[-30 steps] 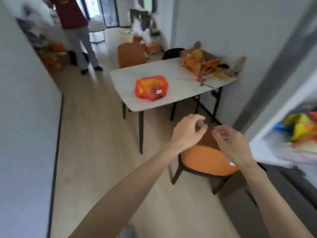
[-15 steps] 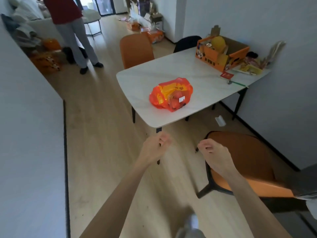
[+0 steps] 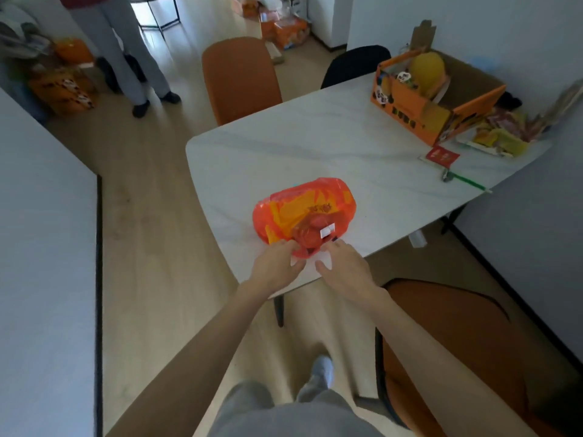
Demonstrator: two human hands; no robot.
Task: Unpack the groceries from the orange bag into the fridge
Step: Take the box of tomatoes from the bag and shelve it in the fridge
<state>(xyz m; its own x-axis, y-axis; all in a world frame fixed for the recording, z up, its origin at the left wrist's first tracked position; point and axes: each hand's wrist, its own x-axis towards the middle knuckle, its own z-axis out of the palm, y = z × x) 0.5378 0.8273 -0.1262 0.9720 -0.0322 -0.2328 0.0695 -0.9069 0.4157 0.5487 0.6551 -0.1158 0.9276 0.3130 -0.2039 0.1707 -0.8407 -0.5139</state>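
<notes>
Orange bag point(image 3: 307, 214) sits near the desk point(image 3: 315, 146) edge, long axis running left-right, straight ahead of both empty open grips, left hand point(image 3: 277, 266) and right hand point(image 3: 342, 268) about equally close.

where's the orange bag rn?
In the head view the orange bag lies on the white table near its front edge, just beyond the left hand and right hand, well left of the orange cardboard box.
</notes>
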